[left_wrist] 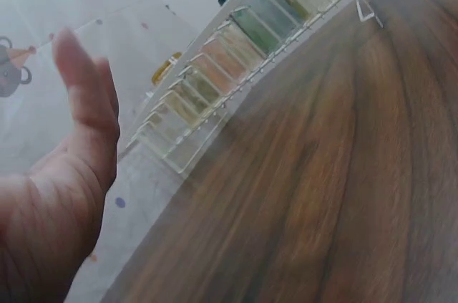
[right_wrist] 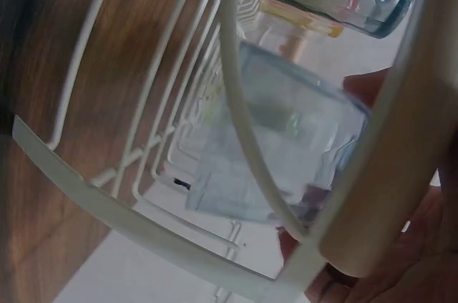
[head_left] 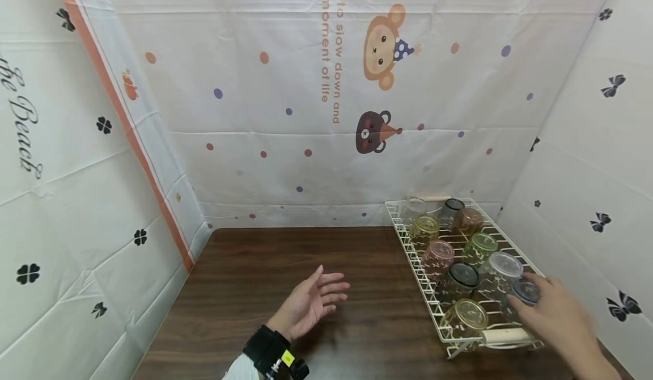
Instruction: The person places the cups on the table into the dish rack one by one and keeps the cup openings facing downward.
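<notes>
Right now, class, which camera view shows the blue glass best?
The right wrist view: the blue glass fills it behind rack wires. The head view shows it small under the right hand. The left wrist view cannot single it out.

Worktop (head_left: 285, 266): dark brown wood grain, smooth finish, enclosed on three sides by hung white sheeting. Rear sheet (head_left: 285, 85) creased in horizontal fold lines, printed with scattered orange and purple dots, a monkey head (head_left: 381, 45), a bear head (head_left: 372, 133) and vertical orange lettering (head_left: 330, 45). Left sheet (head_left: 61, 187) carries black clover marks, black script and an orange border stripe (head_left: 122, 113). Right sheet (head_left: 592, 142) carries black bow marks. Lighting even, no strong shadows.
</notes>
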A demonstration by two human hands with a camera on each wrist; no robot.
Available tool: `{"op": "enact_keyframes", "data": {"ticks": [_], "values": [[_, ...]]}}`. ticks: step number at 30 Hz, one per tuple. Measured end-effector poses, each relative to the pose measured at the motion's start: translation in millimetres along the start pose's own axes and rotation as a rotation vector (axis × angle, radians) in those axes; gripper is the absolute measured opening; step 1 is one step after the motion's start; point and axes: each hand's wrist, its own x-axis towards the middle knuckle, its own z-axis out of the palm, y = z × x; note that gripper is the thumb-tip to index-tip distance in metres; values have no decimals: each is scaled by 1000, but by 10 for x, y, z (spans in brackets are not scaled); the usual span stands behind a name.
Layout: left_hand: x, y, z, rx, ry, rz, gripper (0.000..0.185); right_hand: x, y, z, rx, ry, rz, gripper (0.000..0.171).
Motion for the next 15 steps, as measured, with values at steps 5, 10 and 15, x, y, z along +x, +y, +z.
{"op": "enact_keyframes", "data": {"ticks": [5, 10, 15], "values": [[1, 23, -26, 104, 77, 18, 78, 1, 44, 33, 18, -48, 12, 75], [-3, 38, -63, 303, 164, 58, 69, 39, 73, 51, 17, -65, -11, 72], [-101, 98, -41, 710, 331, 111, 66, 36, -59, -4, 20, -6, -56, 84]]}}
